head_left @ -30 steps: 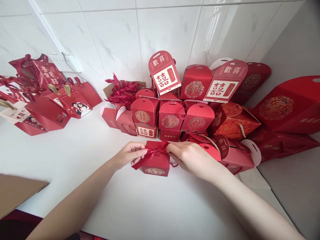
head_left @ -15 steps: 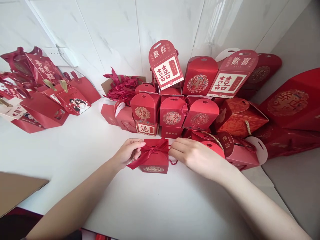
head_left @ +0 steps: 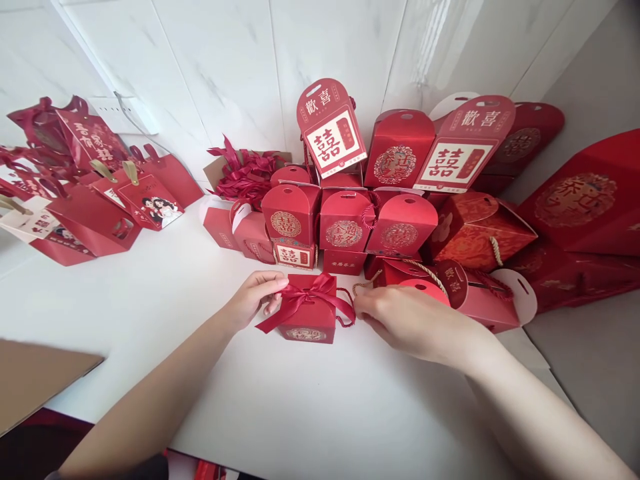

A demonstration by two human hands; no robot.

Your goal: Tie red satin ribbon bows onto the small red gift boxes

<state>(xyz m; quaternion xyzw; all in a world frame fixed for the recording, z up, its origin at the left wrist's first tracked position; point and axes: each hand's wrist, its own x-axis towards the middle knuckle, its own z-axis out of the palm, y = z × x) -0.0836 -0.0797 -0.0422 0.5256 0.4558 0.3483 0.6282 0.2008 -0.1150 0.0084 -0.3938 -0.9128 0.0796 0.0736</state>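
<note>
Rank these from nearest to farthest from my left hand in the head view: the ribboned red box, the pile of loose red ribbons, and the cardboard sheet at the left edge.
From the left hand:
1. Ribboned red box, touching, just right of it.
2. Pile of loose red ribbons, behind, by the wall.
3. Cardboard sheet, far left, at the table's near edge.

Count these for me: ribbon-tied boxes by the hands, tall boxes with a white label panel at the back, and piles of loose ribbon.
Ribbon-tied red box, between the left hand and right hand: 1
Tall white-label boxes: 2
Loose ribbon pile: 1
Total: 4
</note>
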